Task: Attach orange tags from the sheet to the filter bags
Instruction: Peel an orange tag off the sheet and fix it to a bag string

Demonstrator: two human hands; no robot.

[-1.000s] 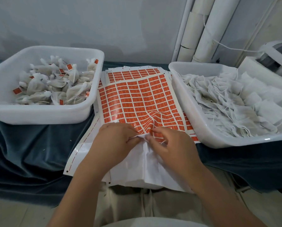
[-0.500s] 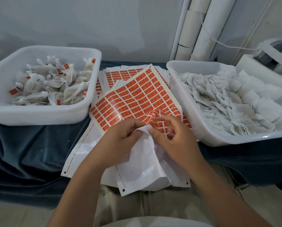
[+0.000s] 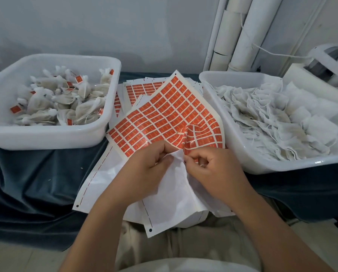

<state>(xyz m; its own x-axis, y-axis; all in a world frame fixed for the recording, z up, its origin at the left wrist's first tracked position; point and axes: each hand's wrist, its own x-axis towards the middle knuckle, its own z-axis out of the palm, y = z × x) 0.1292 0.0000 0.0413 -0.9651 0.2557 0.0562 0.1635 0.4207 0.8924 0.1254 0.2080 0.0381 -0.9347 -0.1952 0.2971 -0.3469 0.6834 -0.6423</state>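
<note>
Between both bins, tag sheet lies crumpled.

Print on glossy paper sheet of small orange rectangular tags: too small to read. Near edge hidden behind left hand and right hand. White crumpled flap pinched between both: filter bag or backing paper, impossible to tell. Lower tag sheets mostly covered by top one. Left white plastic tub cut by left edge, right white plastic tub by right edge. Grey-and-white object at top right cropped, unidentifiable. Forearms cut by bottom edge.
</note>
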